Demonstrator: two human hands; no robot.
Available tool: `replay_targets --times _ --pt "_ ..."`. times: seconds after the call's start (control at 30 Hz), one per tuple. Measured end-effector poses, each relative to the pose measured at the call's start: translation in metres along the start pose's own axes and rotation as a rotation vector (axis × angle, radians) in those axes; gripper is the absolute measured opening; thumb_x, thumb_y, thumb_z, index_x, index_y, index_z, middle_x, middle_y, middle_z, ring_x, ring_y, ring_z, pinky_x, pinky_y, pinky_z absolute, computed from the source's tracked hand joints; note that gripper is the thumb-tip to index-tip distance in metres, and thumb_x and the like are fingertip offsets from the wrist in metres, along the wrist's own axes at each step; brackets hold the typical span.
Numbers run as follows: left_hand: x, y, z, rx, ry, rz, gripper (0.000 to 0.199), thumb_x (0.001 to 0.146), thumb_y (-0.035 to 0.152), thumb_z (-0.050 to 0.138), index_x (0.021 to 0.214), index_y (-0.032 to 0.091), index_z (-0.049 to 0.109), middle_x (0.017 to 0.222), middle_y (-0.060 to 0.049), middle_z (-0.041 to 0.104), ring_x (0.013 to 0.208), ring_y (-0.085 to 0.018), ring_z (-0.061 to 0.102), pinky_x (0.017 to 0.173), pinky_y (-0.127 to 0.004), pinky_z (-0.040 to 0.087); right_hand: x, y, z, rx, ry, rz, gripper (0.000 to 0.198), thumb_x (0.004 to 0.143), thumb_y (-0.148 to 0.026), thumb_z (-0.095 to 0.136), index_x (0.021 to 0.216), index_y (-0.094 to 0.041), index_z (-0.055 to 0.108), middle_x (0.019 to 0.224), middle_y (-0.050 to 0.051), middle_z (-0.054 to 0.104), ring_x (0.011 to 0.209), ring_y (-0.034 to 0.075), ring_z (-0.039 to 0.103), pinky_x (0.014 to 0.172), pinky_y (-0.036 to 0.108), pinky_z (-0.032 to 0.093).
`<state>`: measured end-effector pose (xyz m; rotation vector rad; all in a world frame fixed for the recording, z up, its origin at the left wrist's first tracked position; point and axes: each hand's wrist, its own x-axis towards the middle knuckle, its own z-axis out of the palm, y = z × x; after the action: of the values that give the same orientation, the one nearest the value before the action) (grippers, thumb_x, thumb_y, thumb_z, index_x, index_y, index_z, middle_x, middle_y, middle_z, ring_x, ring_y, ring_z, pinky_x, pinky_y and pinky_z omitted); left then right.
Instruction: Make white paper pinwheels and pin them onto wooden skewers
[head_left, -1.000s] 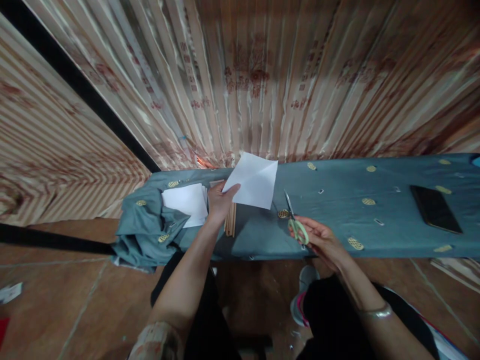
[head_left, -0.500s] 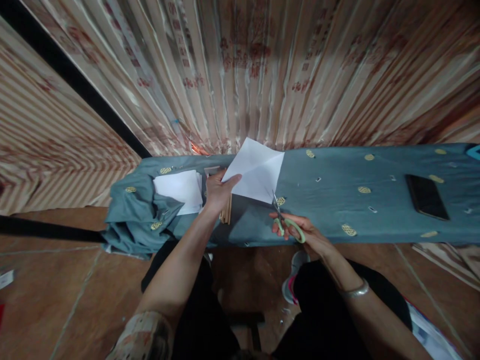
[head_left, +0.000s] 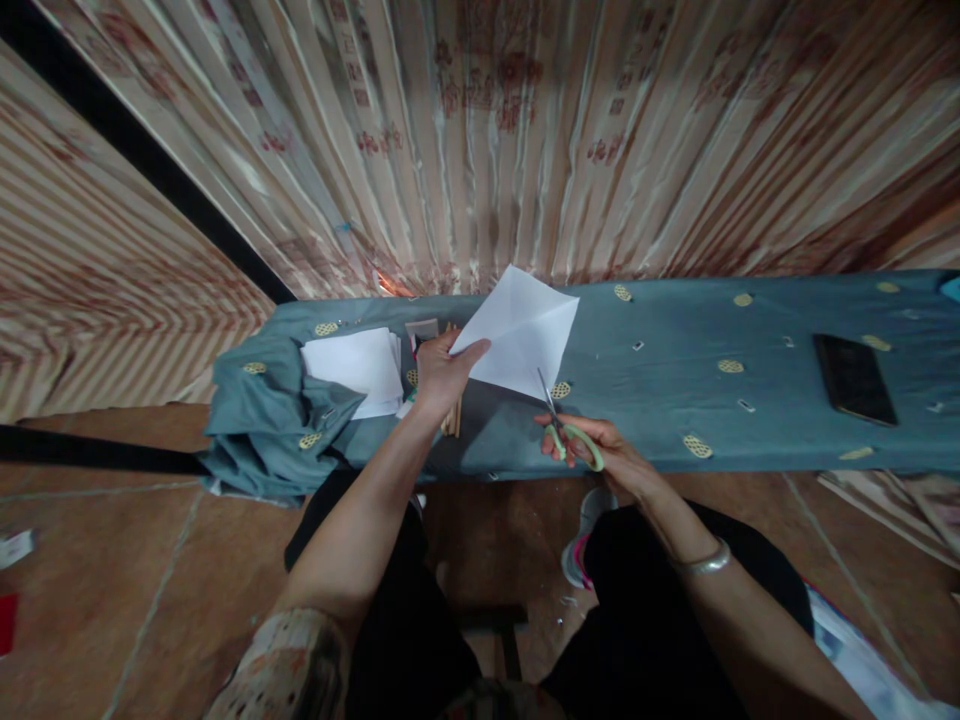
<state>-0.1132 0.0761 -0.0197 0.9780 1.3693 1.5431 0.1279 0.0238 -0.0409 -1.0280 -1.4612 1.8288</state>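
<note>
the white sheet point(head_left: 521, 330) hangs over the blue-green cloth point(head_left: 645, 400), pinched at its near-left edge between the left hand's point(head_left: 441, 378) thumb and fingers, and stretches from them toward two o'clock, a faint crease running roughly the same way. the right hand point(head_left: 607, 445) has its fingers curled about the green handles of the scissors point(head_left: 554, 416), which lie at about four o'clock from the left hand, long axis tipped to eleven o'clock. what counts is the blades against the sheet's six o'clock corner: they overlap it there, the right hand being nearer that corner, though whether paper sits between them cannot be told. wooden sticks point(head_left: 453, 420) lie at five o'clock from the left hand, the paper stack point(head_left: 356, 365) at nine.
</note>
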Motion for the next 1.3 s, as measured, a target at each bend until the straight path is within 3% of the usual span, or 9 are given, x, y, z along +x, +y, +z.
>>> replay_targets --times 0.33,0.9,1.3 --pt "-0.0001 0.0023 -0.0023 0.025 0.004 0.013 0.02 0.061 0.028 0.078 0.073 0.014 0.076 0.062 0.0 0.068 0.058 -0.014 0.06 0.054 -0.023 0.044 -0.0019 0.0022 -0.0002 -0.021 0.005 -0.006 0.056 0.074 -0.056 0.075 0.116 -0.019 0.072 0.08 0.004 0.068 0.067 0.013 0.057 0.057 0.024 0.044" --pt "-0.0005 0.0033 -0.003 -0.018 -0.014 0.0 0.024 0.058 0.031 0.078 0.074 0.013 0.076 0.064 0.0 0.068 0.056 -0.014 0.059 0.054 -0.024 0.045 -0.0007 0.0049 0.0019 -0.034 0.059 0.036 0.057 0.07 -0.056 0.079 0.112 -0.018 0.074 0.068 0.0 0.063 0.059 0.011 0.055 0.058 0.026 0.047" --pt "-0.0032 -0.0061 0.0002 0.04 -0.045 -0.001 0.025 0.059 0.034 0.079 0.07 0.013 0.073 0.059 0.002 0.063 0.052 -0.012 0.055 0.052 -0.023 0.044 0.0025 0.0094 -0.0015 -0.065 0.055 0.027 0.058 0.071 -0.057 0.078 0.113 -0.018 0.073 0.074 0.003 0.068 0.06 0.011 0.056 0.056 0.025 0.048"
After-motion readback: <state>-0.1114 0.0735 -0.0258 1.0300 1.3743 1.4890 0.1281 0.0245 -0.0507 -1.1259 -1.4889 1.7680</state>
